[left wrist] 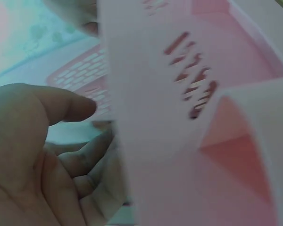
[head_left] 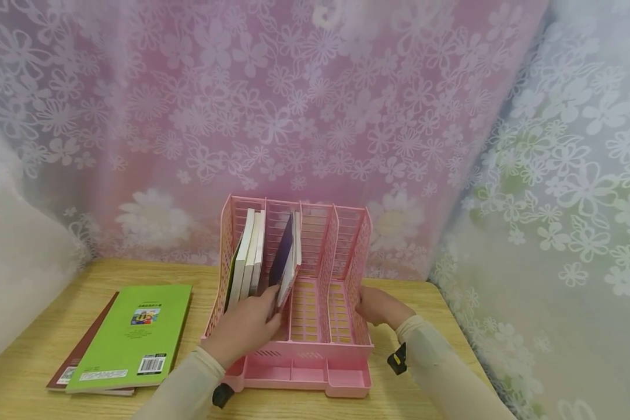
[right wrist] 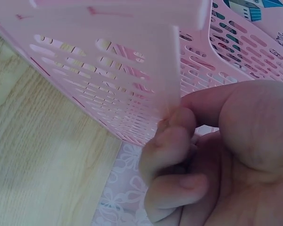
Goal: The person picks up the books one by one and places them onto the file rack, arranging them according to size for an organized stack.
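A pink plastic desktop book rack (head_left: 307, 350) with upright dividers stands on the table. Several white-edged books (head_left: 249, 256) lean in its leftmost compartment. The second holds a dark-covered book (head_left: 282, 251) and thin, light-edged books (head_left: 296, 256). My left hand (head_left: 249, 326) reaches over the rack's front to the lower edge of those second-compartment books. In the left wrist view, the left thumb (left wrist: 75, 106) stands apart from the loosely bent fingers, with no book visible between them. My right hand (head_left: 380, 306) pinches the edge of the rack's right side wall (right wrist: 170, 70) between thumb and fingers.
Left of the rack, a green book (head_left: 136, 338) lies on a dark red book (head_left: 86, 344) on the wooden table (head_left: 409, 385). Small open trays (head_left: 346, 379) run along the rack's front. A flowered curtain (head_left: 304, 116) hangs behind and on both sides.
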`<state>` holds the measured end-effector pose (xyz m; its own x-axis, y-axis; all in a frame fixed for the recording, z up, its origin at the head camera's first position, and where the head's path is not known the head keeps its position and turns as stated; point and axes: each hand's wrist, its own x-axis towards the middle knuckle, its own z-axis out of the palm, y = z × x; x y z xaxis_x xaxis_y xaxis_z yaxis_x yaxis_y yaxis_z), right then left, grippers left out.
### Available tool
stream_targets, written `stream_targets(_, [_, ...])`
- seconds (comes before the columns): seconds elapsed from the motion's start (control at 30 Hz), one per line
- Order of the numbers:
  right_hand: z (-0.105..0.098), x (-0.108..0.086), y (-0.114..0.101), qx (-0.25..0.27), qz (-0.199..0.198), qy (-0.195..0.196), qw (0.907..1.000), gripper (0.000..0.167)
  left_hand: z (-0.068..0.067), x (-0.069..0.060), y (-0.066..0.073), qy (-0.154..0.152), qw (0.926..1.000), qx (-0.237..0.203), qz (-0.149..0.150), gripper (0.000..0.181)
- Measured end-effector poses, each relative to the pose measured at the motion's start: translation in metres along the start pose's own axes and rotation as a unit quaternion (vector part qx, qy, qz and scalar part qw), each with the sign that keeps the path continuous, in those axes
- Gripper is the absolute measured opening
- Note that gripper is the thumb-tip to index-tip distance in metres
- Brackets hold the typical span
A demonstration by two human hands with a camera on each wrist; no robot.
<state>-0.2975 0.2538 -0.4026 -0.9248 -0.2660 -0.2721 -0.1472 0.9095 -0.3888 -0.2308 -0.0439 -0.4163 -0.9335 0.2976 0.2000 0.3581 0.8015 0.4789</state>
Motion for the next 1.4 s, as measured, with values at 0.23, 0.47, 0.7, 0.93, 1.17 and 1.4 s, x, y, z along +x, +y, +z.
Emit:
stream_targets(0.23, [-0.001, -0.002, -0.002, -0.024, 0.032, -0.002, 0.9992, 0.02, -0.018, -0.013, -0.004, -0.003, 0.9998, 0.013, 0.014, 0.033])
stream_targets(0.47, [-0.001, -0.003, 0.0, -0.042, 0.046, 0.029, 0.9977, 0.02, -0.057, -0.025, -0.031, -0.065, 0.9967, -0.036, 0.032, 0.015])
stream_targets(0.7, [-0.006, -0.006, 0.001, -0.047, 0.013, 0.075, 0.996, 0.014, -0.104, -0.036, -0.075, -0.056, 0.9951, -0.053, -0.063, 0.029])
stream_targets(0.93, [-0.006, -0.01, -0.004, -0.108, -0.038, 0.12, 0.9862, 0.02, -0.116, -0.04, -0.131, -0.05, 0.9888, 0.011, -0.141, 0.038])
stream_targets(1.17, [-0.003, -0.009, -0.005, -0.111, -0.045, 0.127, 0.9846, 0.021, -0.122, -0.055, -0.197, -0.066, 0.9744, 0.061, -0.206, 0.035])
stream_targets(1.4, [-0.001, -0.008, -0.004, -0.119, -0.054, 0.126, 0.9834, 0.017, -0.124, -0.072, -0.229, -0.084, 0.9572, 0.044, -0.273, 0.039])
